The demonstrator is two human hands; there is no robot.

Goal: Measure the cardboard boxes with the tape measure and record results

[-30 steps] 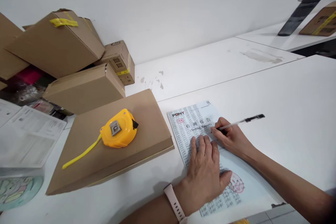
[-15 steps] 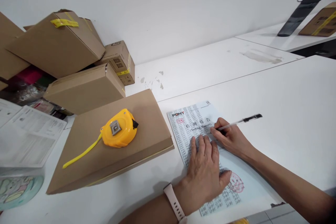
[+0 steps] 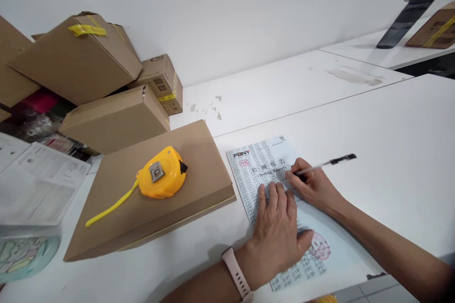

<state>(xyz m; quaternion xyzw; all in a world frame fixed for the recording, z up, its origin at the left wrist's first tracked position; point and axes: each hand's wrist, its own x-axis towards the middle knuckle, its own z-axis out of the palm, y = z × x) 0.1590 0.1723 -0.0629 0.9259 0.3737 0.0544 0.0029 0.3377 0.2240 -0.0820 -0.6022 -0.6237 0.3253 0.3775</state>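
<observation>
A pale blue printed report (image 3: 245, 180), marked "Testing Report" with a red round stamp, lies on the white table near its front edge. Flat on the report rests my left hand (image 3: 275, 229), fingers stretched out and thumb apart, holding nothing. My right hand (image 3: 314, 184) grips a pen (image 3: 329, 163) with a clear barrel and black cap end. The pen's tip is at the report just below the title, partly hidden by my fingers. To the left, a yellow tape measure (image 3: 163, 173) sits on a flat cardboard box (image 3: 199, 161), its yellow strap trailing left.
Several cardboard boxes (image 3: 78, 59) are stacked at the back left against the wall. Printed papers (image 3: 42, 184) and a light green patterned container (image 3: 30, 255) stand at the left edge. A dark bottle (image 3: 405, 16) and another box (image 3: 432, 31) are at the far right.
</observation>
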